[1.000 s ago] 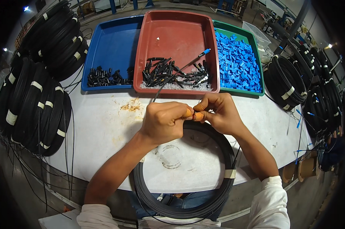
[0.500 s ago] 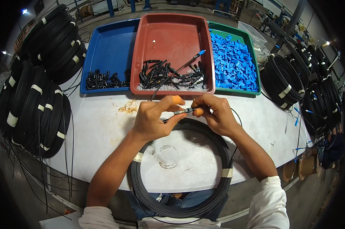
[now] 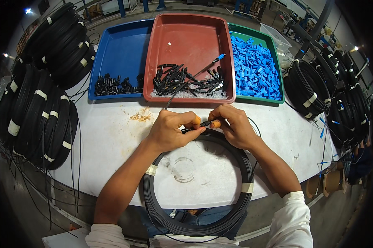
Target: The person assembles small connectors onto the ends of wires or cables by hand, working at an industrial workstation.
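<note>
Above the white tabletop (image 3: 108, 144), between its side edges, the fingers (image 3: 191, 121) of our left hand (image 3: 170, 130) and right hand (image 3: 237, 126) pinched a small black plastic-looking connector (image 3: 206, 123); we probably did best keeping both ends aligned.

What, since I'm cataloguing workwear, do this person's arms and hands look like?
White sleeves end around the elbows, bunched at the edge, leaving both forearms bare. The left hand and right hand each have an orange covering on at least one of the fingers; no full gloves or watch show.
</note>
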`<state>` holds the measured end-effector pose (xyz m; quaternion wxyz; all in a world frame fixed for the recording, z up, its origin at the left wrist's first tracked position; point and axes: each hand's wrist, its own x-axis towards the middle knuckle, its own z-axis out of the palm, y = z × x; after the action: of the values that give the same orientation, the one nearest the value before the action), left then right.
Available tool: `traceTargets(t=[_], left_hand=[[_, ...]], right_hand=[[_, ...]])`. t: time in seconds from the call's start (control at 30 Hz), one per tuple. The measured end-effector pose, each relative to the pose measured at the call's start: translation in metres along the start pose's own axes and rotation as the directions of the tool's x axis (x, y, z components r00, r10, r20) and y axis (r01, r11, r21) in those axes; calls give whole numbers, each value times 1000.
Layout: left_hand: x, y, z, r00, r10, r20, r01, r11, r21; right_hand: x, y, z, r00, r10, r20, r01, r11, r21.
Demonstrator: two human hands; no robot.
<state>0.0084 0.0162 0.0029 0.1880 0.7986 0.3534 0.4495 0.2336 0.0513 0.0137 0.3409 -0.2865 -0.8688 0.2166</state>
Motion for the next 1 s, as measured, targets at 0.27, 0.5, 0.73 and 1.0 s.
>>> traceTargets(t=[0.27,0.5,0.73,1.0], left_hand=[[1,0,0,1000,8,-10,-8,1000,-6],[0,-1,4,998,-40,-56,37,998,-45],[-1,-1,1,996,27,-87,-32,998,-54],[7,19,-4,882,-469,56,411,703,-580]], right_hand=[[-1,0,3,1000,26,-2,-26,1000,13],[0,1,4,1000,16,-25,-16,1000,-7],[-4,1,12,969,-154,-193,138,986,-96],[-1,-3,2,833,-511,-210,429,838,-338]])
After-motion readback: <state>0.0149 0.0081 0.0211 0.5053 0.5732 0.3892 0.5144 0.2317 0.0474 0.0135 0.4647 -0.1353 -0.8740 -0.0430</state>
